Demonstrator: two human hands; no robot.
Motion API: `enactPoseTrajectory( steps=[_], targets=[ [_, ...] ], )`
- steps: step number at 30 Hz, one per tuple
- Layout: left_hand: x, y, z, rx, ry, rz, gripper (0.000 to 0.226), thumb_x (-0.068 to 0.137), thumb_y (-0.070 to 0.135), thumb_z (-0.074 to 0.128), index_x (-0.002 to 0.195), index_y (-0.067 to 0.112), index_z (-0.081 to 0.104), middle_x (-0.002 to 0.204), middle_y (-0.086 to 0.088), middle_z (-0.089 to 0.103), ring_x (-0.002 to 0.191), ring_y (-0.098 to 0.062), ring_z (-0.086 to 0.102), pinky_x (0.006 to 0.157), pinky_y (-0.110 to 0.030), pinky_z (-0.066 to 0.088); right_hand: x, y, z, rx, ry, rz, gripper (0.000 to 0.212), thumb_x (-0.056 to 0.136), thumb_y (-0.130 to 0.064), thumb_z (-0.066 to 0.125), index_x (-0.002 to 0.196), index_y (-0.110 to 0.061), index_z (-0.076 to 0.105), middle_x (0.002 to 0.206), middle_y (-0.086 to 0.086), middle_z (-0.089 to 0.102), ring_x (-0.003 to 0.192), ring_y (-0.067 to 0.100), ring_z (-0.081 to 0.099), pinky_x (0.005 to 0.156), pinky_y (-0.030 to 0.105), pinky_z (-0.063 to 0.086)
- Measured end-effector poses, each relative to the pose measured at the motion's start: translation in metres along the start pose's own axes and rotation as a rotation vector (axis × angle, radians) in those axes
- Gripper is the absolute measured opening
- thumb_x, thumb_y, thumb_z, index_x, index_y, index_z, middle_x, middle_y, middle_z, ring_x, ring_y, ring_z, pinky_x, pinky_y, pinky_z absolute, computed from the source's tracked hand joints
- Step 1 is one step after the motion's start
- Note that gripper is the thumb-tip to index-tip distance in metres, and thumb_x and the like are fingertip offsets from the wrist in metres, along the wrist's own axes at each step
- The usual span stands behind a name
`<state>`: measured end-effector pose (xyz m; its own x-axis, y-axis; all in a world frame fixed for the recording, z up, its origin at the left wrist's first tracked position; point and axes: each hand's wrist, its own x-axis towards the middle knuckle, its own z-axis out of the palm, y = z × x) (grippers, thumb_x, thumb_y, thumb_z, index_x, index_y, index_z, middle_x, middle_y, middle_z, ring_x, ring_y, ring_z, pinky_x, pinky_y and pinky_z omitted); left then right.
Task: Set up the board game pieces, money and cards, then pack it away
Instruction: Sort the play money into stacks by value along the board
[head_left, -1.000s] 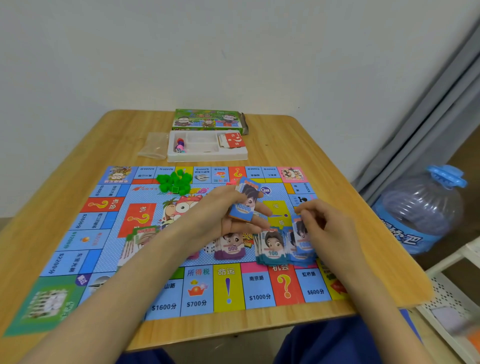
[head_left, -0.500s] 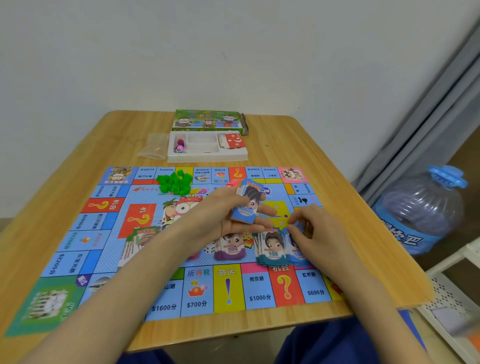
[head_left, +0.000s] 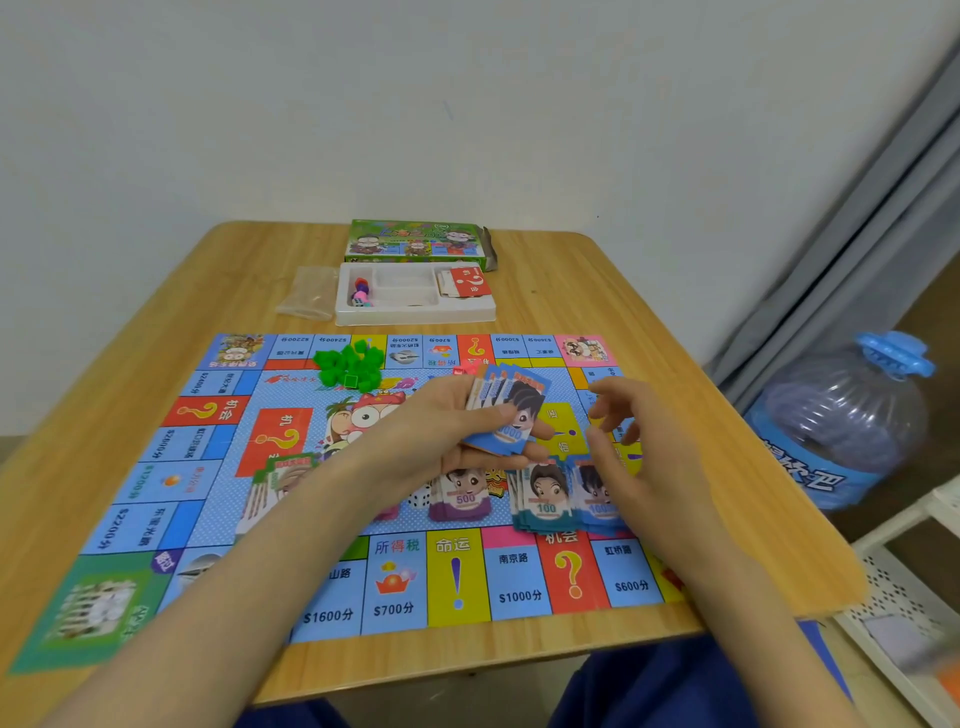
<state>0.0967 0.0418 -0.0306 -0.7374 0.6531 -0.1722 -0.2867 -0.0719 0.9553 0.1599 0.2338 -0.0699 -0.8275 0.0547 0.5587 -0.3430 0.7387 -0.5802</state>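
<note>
- Roughly mid-setup, by my reading; packing away is not yet begun.
- Board (head_left: 208, 467) lies unfolded flat on the bench (head_left: 701, 405), near edge towards the person.
- Left hand (head_left: 441, 431) grips a fanned stack of blue notes (head_left: 511, 410), thumb across the top note, held just above the board's centre.
- Right hand (head_left: 623, 441) hovers just beside that stack, fingers loosely curled, holding nothing I can make out.
- Money is partly sorted on the board below the hands: a purple 500 pile (head_left: 462, 499), a teal 100 pile (head_left: 543, 506) and a blue pile (head_left: 597, 506), side by side.
- Judgement: the held notes look like the last of the money to deal out.
- Green houses (head_left: 350, 364) are heaped near the board's far edge.
- A card pile (head_left: 283, 475) lies left of the left forearm; a die (head_left: 418, 499) shows beside the 500 pile.
- Left to do: the white tray (head_left: 415, 314) beyond the board holds red cards (head_left: 470, 283) at its right end and small pawns (head_left: 361, 293) at its left end.
- Box (head_left: 415, 241) sits behind the tray; an empty-looking plastic bag (head_left: 309, 291) lies left of it.
- Water bottle (head_left: 841, 415) stands off the bench, to the right.
</note>
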Motion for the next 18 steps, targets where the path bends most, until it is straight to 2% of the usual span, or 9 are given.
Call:
enactPoseTrajectory(
  steps=[4, 8, 12, 18],
  targets=[
    [0.0004, -0.0004, -0.0003, 0.018, -0.001, 0.004, 0.017, 0.094, 0.005, 0.050, 0.108, 0.009, 0.059, 0.090, -0.009, 0.075, 0.078, -0.021, 0.073, 0.066, -0.025, 0.059, -0.0011, -0.0013, -0.0005, 0.009, -0.127, -0.115, 0.049, 0.090, -0.018, 0.051, 0.134, -0.034, 0.038, 0.114, -0.016, 0.053, 0.105, -0.004, 0.047, 0.083, 0.003, 0.036],
    [-0.0001, -0.0004, 0.0008, 0.023, -0.005, -0.003, 0.018, 0.093, 0.005, 0.052, 0.106, 0.012, 0.060, 0.089, -0.008, 0.075, 0.077, -0.020, 0.073, 0.061, -0.022, 0.058, -0.0005, 0.0009, 0.0024, -0.033, -0.209, -0.208, 0.050, 0.091, -0.026, 0.044, 0.139, -0.033, 0.034, 0.131, -0.017, 0.044, 0.123, -0.007, 0.038, 0.099, 0.009, 0.034],
    [0.0001, -0.0008, 0.0022, 0.034, -0.002, -0.010, 0.015, 0.092, 0.008, 0.053, 0.105, 0.010, 0.061, 0.089, -0.010, 0.075, 0.076, -0.020, 0.073, 0.060, -0.021, 0.057, -0.0015, 0.0069, 0.0055, -0.085, -0.173, -0.233, 0.049, 0.090, -0.026, 0.044, 0.138, -0.021, 0.042, 0.134, -0.009, 0.044, 0.126, -0.003, 0.035, 0.105, 0.012, 0.028],
    [0.0005, -0.0002, 0.0036, 0.018, 0.019, -0.055, 0.018, 0.098, 0.016, 0.047, 0.104, 0.009, 0.062, 0.092, -0.012, 0.074, 0.078, -0.021, 0.072, 0.065, -0.026, 0.059, -0.0022, 0.0073, 0.0049, -0.064, -0.129, -0.228, 0.045, 0.091, -0.027, 0.043, 0.133, -0.014, 0.050, 0.131, -0.006, 0.047, 0.124, 0.002, 0.040, 0.103, 0.016, 0.034]
  ],
)
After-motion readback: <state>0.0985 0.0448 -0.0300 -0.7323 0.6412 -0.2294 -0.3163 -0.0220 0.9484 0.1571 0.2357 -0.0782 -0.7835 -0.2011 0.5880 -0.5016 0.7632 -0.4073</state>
